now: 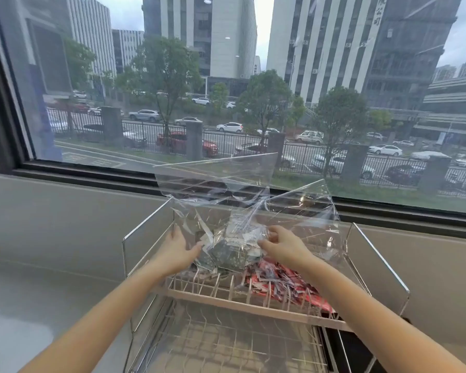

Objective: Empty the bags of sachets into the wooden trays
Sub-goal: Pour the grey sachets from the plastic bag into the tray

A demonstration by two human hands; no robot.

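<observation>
A clear plastic bag [221,184] stands upside down over the upper tier of a two-tier wire rack [242,305]. Its flat bottom sticks up in front of the window. Dark and white sachets [226,254] bunch in its lower part, over the left side of the upper tier. My left hand [176,250] grips the bag on its left side and my right hand [281,244] pinches it on the right. Red sachets [283,284] lie heaped on the right side of the same tier. No wooden tray is in view.
The rack stands on a grey counter [51,238] below a large window [226,76] with a dark frame. Metal side rails [382,262] rise on both sides of the rack. The lower wire tier [226,345] holds nothing I can see.
</observation>
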